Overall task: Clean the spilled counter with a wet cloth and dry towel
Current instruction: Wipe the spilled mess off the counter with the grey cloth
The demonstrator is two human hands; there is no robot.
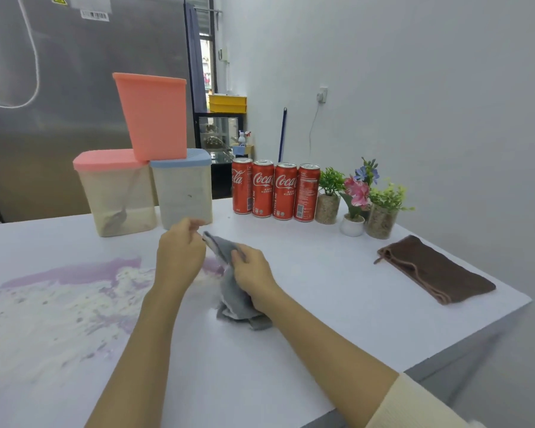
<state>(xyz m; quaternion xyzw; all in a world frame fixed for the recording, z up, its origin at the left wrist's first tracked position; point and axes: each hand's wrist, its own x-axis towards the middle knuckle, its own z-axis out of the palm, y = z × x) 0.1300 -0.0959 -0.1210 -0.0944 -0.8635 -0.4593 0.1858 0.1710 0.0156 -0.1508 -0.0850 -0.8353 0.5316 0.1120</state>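
Right hand (250,274) fingers clamped on grey cloth (232,291), left hand (179,254) pinching its corner — spill (59,298) on white tabletop (337,291), brown towel (436,268) well apart

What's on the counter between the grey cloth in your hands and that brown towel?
Nothing: in the head view, bare white counter runs from the grey cloth to the brown towel.

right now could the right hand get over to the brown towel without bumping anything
Probably yes. The brown towel lies flat near the counter's right edge with bare counter between it and the right hand. That hand grips the grey cloth, so it must drop it first.
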